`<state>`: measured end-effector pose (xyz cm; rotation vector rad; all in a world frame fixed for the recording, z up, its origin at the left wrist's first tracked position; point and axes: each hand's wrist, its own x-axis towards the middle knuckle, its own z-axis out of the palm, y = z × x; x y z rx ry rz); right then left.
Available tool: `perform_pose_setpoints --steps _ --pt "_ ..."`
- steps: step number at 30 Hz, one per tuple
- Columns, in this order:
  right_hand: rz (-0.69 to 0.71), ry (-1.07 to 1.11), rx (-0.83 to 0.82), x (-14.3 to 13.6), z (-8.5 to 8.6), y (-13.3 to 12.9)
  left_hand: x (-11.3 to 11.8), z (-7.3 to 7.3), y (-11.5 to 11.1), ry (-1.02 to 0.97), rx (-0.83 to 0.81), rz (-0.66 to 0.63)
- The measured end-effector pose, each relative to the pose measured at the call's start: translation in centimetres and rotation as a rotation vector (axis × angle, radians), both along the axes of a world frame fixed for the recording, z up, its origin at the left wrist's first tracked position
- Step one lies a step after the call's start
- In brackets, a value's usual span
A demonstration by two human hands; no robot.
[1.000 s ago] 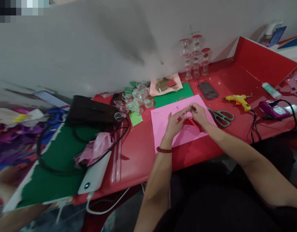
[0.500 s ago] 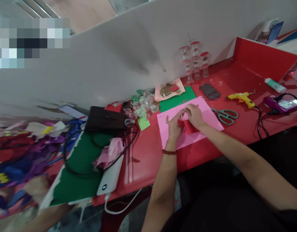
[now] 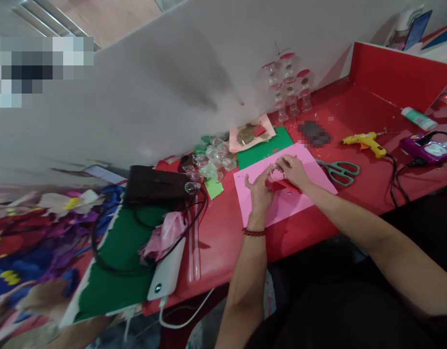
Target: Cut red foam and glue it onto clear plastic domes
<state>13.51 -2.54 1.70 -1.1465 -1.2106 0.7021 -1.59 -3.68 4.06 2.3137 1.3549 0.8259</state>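
Over a pink sheet, my left hand and my right hand meet at the fingertips. Their curled fingers grip a small clear, rounded plastic piece, partly covered by the fingers. My left thumb sticks up, away from it. Just below the fingers is a red paper piece, whose contact with my hands is unclear. Green-handled scissors lie right of my right hand, their blades against the sheet's edge. A green sheet lies behind.
Clear plastic hourglass shapes with red discs stand by the wall. Clear plastic cups cluster left of the sheet. A yellow glue gun and its cord lie right. A black bag and white power bank sit left; another person's hand shows lower left.
The red paper has gone from standing up between my hands to lying lower and flatter. My fingertips have stayed together, with the clear piece showing more. The view has shifted slightly.
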Motion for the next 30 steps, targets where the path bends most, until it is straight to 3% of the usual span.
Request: perform_pose_setpoints --steps 5,10,14,19,30 --pt "0.072 -0.158 0.047 0.5 0.9 -0.2 -0.5 0.2 0.5 -0.078 -0.018 0.073" --pt "0.042 -0.501 0.149 1.3 1.2 -0.4 -0.6 0.6 0.2 -0.010 -0.031 -0.003" --pt "0.040 -0.608 0.160 1.4 1.0 -0.4 -0.5 0.9 -0.1 0.015 -0.039 -0.025" --pt "0.015 -0.438 0.107 1.0 0.8 -0.1 -0.7 1.3 -0.2 0.012 -0.052 -0.041" --pt "0.125 0.071 -0.034 1.1 0.6 0.5 -0.7 1.0 -0.1 -0.022 0.008 -0.034"
